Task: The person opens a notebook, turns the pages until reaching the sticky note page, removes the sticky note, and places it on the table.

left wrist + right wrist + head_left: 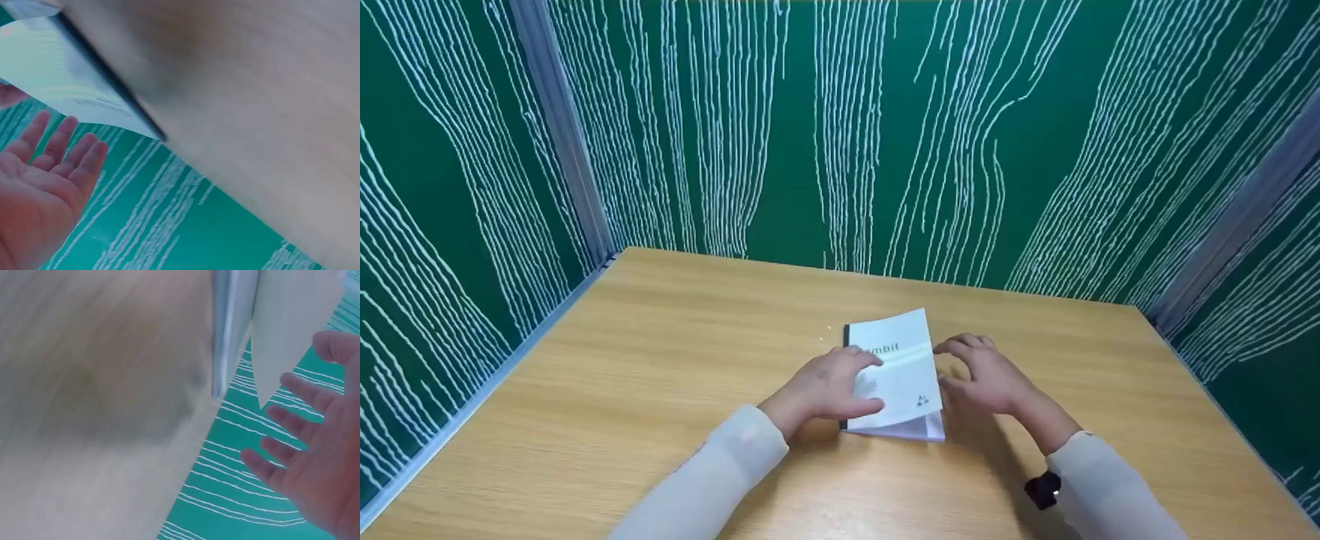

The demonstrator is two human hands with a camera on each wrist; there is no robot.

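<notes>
A white notebook [911, 379] with a dark spine [846, 327] and printed letters lies on the table. Its front cover is raised at the right side, with pages [919, 427] showing beneath. My left hand [826, 384] is over the left part of the cover, fingers extended; in the left wrist view, the left hand [48, 185] has its fingers loosely spread beside the bowed cover [62, 73]. At the free right edge is my right hand [988, 375]. The right wrist view has the right hand [320, 433] with thumb and fingers apart, close to the lifted cover [292, 320].
The wooden table [675, 337] extends around the notebook. Green panels with white wavy lines [787, 135] stand along its back and sides, joined by grey posts [566, 135]. A dark watch-like object [1042, 491] is at the right sleeve.
</notes>
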